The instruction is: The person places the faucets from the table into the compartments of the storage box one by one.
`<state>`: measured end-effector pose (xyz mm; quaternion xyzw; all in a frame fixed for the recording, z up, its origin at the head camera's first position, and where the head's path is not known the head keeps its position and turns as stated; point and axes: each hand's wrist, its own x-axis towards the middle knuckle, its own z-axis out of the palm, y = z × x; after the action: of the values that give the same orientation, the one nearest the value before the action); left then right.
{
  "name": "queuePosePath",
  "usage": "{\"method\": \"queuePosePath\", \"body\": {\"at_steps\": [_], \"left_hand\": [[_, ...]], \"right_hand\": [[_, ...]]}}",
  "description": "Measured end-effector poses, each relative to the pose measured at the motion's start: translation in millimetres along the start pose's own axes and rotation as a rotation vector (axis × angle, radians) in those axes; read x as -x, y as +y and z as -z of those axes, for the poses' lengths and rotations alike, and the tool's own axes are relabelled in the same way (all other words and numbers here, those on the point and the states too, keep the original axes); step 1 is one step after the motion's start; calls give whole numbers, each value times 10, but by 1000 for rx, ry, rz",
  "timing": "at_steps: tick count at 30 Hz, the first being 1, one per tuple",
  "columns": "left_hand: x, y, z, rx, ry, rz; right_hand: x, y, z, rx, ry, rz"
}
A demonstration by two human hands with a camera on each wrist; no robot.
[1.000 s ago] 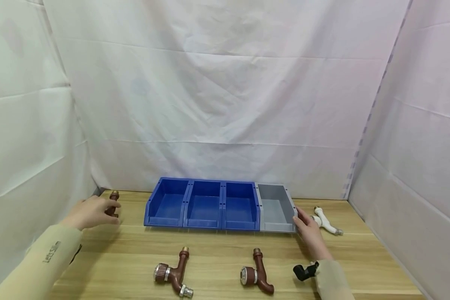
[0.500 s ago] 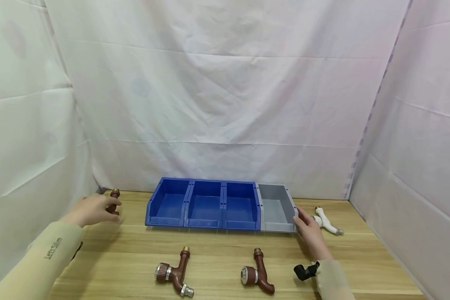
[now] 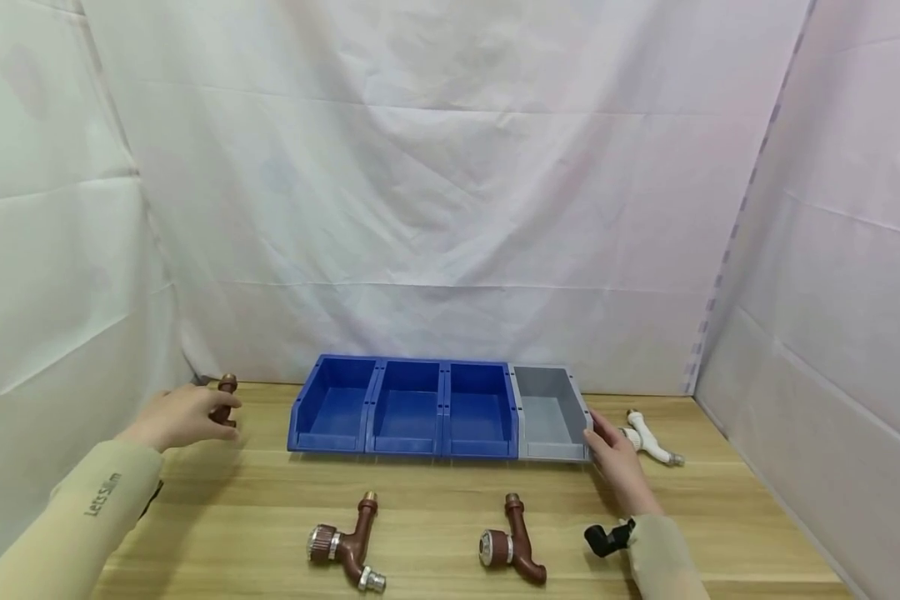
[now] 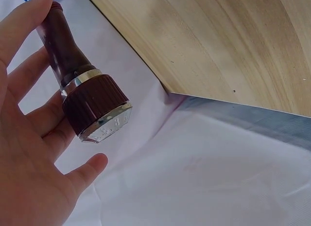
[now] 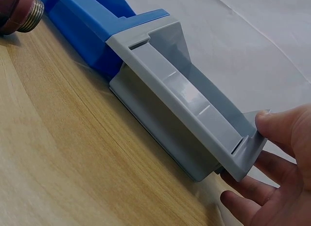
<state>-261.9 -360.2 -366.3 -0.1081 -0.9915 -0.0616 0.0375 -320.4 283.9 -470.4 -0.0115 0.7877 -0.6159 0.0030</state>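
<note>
At the far left of the table, my left hand (image 3: 183, 417) holds a dark brown faucet (image 3: 227, 400) between thumb and fingers. Its ribbed knob (image 4: 96, 102) with a silver cap faces the left wrist camera, and the hand partly hides the body. On the other side, my right hand (image 3: 617, 454) grips the outer front corner of a grey bin (image 3: 555, 452), thumb on the rim and fingers under the side. Joined to this bin on its left is a row of three blue bins (image 3: 405, 446). All these bins have bare insides.
Two brown faucets, one with a silver spout end (image 3: 356, 546) and one plain (image 3: 521, 550), lie near the front. A black elbow-shaped piece (image 3: 607, 540) is beside the right sleeve. Beyond the right hand lies a white faucet (image 3: 651, 442). White cloth (image 3: 435, 208) encloses the table (image 3: 435, 500).
The brown faucet in my left hand has risen slightly. My right hand keeps its place on the grey bin, and the bins and other faucets stay where they were.
</note>
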Motion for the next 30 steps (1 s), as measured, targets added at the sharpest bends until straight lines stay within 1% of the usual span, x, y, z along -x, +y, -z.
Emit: {"method": "queuePosePath", "body": {"at_steps": [6, 13, 20, 30], "left_hand": [[-4, 6, 20, -1, -2, 6], [-6, 14, 49, 3, -5, -7], [-1, 35, 83, 6, 6, -10], [-12, 80, 136, -14, 33, -25]], "right_hand": [[-7, 4, 4, -8, -7, -5], [-12, 6, 5, -19, 4, 2], [-17, 7, -2, -23, 8, 4], [-17, 10, -2, -21, 6, 6]]}}
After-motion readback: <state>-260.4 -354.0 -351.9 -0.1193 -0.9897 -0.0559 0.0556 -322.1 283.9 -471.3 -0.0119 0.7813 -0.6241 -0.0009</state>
